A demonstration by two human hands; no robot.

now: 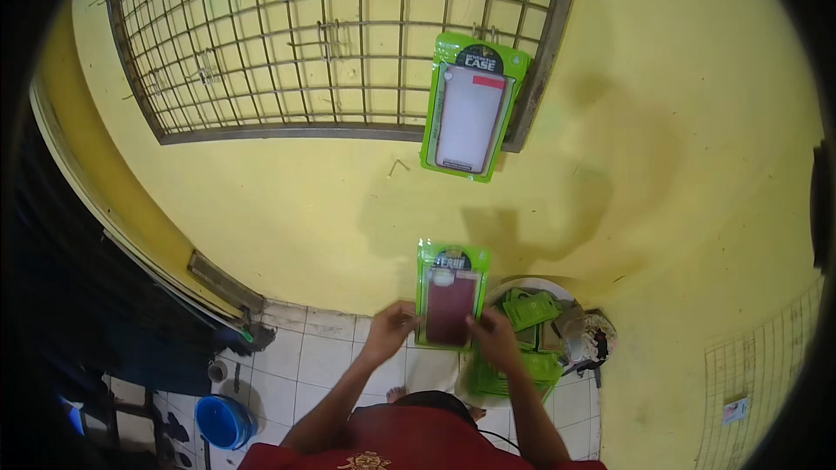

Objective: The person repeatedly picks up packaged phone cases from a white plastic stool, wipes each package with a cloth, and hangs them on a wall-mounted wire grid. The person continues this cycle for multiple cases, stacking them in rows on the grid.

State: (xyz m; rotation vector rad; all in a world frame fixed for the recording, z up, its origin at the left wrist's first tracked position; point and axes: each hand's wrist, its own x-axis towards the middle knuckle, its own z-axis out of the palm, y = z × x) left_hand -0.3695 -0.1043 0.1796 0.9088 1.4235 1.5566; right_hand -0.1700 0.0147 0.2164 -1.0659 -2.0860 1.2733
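Note:
Between my two hands I hold a phone case package (450, 309), a green-edged pouch with a clear front and a dark maroon case inside. My left hand (394, 329) is closed on its left edge, and my right hand (495, 336) grips the lower right edge. The pouch is upright, its front toward me. Higher up, a second phone case package (470, 122) with a pale case hangs at the lower right corner of a wire grid rack (348, 80) on the wall.
Several green packages (531, 312) lie in and around a round container beside my right forearm. A blue bucket (223, 422) stands on the white tiled floor (326, 370) at lower left. Dark cloth (131, 313) fills the left side. Another wire grid (758, 383) is on the right.

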